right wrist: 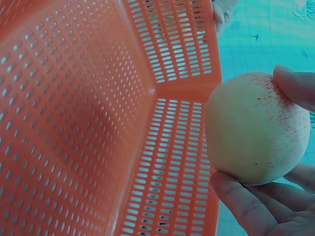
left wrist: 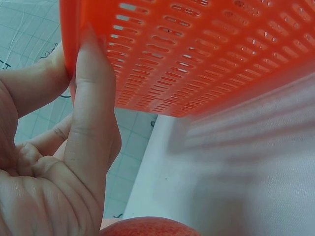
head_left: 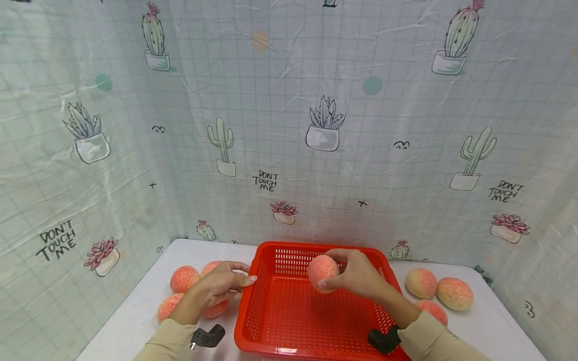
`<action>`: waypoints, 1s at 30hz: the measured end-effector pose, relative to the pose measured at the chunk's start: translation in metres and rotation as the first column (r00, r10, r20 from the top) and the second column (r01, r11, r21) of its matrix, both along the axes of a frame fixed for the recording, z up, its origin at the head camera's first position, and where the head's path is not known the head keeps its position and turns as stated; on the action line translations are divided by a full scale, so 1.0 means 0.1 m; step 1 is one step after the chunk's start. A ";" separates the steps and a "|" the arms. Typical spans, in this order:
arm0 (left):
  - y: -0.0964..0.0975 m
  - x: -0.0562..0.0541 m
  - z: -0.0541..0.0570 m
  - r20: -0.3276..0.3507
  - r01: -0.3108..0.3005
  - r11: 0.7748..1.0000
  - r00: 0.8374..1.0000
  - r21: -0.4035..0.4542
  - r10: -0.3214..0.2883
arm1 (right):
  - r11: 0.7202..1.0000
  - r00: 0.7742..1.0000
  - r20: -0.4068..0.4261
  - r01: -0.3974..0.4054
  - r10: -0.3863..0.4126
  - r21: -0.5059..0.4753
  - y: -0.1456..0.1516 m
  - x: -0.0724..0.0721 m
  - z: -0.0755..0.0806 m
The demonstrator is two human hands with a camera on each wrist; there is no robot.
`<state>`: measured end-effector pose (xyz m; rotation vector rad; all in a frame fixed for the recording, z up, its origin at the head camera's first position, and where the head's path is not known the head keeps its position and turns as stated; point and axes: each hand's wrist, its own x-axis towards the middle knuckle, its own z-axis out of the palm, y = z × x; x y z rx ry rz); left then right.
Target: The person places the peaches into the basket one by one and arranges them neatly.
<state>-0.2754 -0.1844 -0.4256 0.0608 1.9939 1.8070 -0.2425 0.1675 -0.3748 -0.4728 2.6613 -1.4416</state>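
Observation:
A red plastic basket [head_left: 311,316] with slotted walls stands at the middle of the white table. My left hand [head_left: 226,282] pinches its left rim, the thumb over the edge and the fingers outside; the left wrist view shows this grip on the basket wall [left wrist: 162,64] from close by. Above the basket's inside, my right hand [head_left: 358,273] holds a pink-red peach [head_left: 323,273] between thumb and fingers. The side of this peach [right wrist: 256,128] seen in the right wrist view is pale yellow with red specks.
Several peaches [head_left: 184,279] lie on the table [head_left: 122,321] left of the basket, partly behind my left hand and forearm. To the right are a yellowish peach [head_left: 421,283], another beside it [head_left: 455,293] and a pinker peach [head_left: 432,312] near my sleeve. A cactus-print curtain [head_left: 289,125] surrounds the table.

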 end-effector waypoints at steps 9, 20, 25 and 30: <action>0.00 0.00 0.01 -0.005 0.005 1.000 1.000 0.008 -0.005 | 1.000 1.000 -0.005 -0.019 0.019 -0.001 -0.11 -0.05 -0.03; 0.00 0.01 -0.01 -0.003 0.004 1.000 1.000 0.011 -0.004 | 1.000 1.000 -0.019 -0.023 0.023 0.005 -0.25 -0.12 -0.14; 0.00 0.00 -0.02 -0.008 0.012 1.000 1.000 0.020 -0.012 | 0.999 0.999 0.002 -0.043 0.043 -0.016 -0.31 -0.15 -0.15; 0.00 0.00 -0.02 -0.010 0.007 1.000 1.000 0.011 -0.007 | 0.999 0.999 -0.018 -0.046 0.046 -0.013 -0.39 -0.18 -0.19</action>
